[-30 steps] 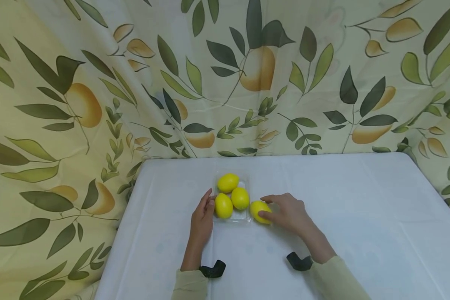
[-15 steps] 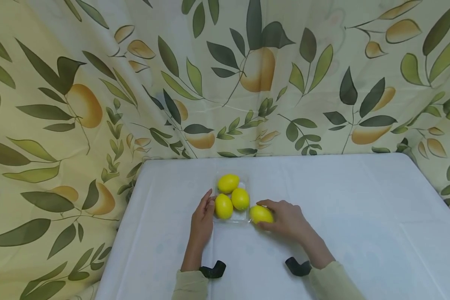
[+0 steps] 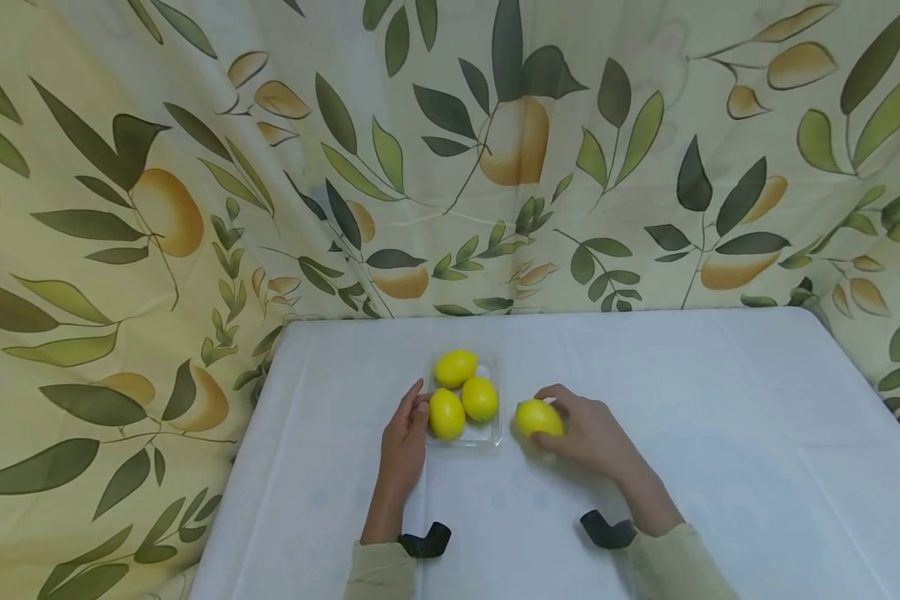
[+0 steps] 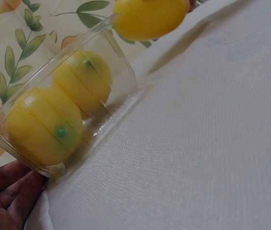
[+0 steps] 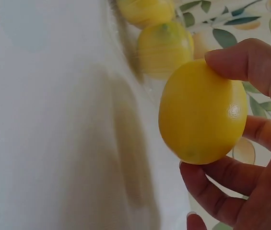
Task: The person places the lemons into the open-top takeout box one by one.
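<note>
My right hand [image 3: 588,429] holds a yellow lemon [image 3: 538,419] between thumb and fingers, just right of a clear plastic tray [image 3: 495,435]. In the right wrist view the lemon [image 5: 202,112] is raised off the cloth, its shadow falling beside it. Inside the tray lie three more: a far lemon [image 3: 456,367], a right lemon [image 3: 480,398] and a near left lemon [image 3: 447,414]. My left hand [image 3: 403,437] rests against the tray's left side with fingers extended. In the left wrist view its fingers [image 4: 17,191] touch the tray's end near the base.
A white cloth [image 3: 720,433] covers the table, whose far edge meets a leaf-and-fruit patterned curtain [image 3: 450,167]. Black wrist mounts stick out by the left wrist [image 3: 427,540] and the right wrist [image 3: 607,529].
The right hand first shifts slightly left and down with the lemon at the tray's right edge, then carries it right, leaving a gap. Left hand and tray stay put.
</note>
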`<action>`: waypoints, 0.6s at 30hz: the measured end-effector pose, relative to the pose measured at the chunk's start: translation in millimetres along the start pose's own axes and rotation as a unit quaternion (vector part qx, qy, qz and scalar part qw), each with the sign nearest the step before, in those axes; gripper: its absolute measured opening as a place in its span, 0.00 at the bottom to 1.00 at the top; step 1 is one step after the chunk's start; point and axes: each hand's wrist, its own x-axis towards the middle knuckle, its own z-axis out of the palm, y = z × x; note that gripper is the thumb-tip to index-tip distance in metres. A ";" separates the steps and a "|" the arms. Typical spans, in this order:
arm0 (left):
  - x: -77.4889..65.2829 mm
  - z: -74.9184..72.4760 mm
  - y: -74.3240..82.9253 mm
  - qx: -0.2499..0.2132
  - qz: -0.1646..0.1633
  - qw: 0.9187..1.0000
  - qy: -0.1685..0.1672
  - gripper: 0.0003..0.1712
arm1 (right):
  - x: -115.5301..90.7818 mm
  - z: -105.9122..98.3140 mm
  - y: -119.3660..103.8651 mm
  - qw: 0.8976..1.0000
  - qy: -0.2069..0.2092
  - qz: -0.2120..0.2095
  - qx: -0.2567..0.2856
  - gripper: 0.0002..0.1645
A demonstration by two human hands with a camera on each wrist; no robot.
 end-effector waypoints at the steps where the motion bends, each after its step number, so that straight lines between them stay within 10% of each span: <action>1: -0.1 0.1 -0.4 0.001 -0.001 1.000 0.000 0.25 | -0.1 -1.7 -0.6 1.000 0.005 -0.005 0.006 0.30; 18: 0.8 -0.4 -0.1 0.003 -0.002 1.000 0.001 0.26 | 12.7 -2.0 -25.2 0.985 0.067 -0.091 0.130 0.32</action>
